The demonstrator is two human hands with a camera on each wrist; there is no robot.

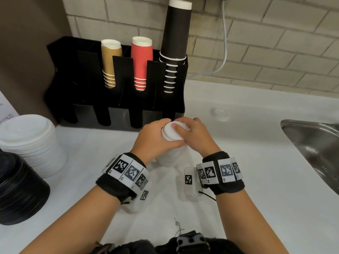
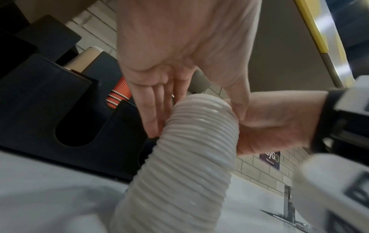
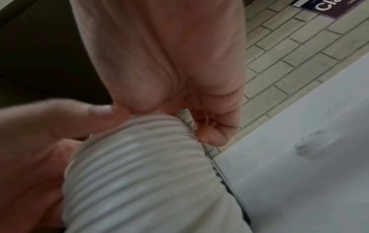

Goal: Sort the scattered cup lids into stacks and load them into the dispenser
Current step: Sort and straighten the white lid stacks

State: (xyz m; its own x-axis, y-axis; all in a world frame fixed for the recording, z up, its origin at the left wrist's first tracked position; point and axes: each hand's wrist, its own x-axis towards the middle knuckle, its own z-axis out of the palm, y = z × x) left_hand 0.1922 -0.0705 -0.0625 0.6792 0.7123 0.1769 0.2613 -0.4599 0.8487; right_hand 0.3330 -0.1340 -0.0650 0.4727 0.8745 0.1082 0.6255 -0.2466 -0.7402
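Head view: both hands' fingers clasp ribbed white plastic lid stack before black dispenser.

Not much to read here tbh. We can make out "Cla" in white letters on a dark purple wall sign, cut off by the edge. From the left wrist, a purple sign on the brick wall shows "yG", rest blurry.

Ribbed white plastic lid stack
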